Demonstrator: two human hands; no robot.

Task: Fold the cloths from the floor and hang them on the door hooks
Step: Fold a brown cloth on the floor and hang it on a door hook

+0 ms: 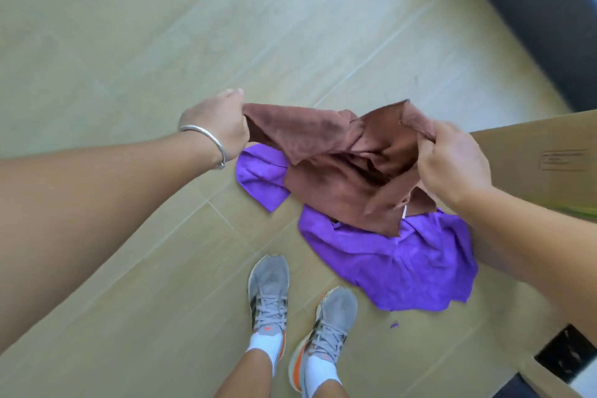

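A brown cloth point(336, 165) hangs crumpled in the air between my hands. My left hand point(219, 126), with a silver bangle on the wrist, grips its left corner. My right hand point(452, 161) pinches its right edge. Under it, purple cloth point(397, 262) lies spread on the tiled floor, and more purple cloth point(258, 178) shows to the left below the brown one. No door hooks are in view.
A cardboard box point(542, 165) stands on the right, close to my right arm. Another box edge point(542, 378) is at the bottom right. A dark wall base point(529, 16) runs along the upper right. My feet in grey trainers point(300, 310) stand just below the cloths.
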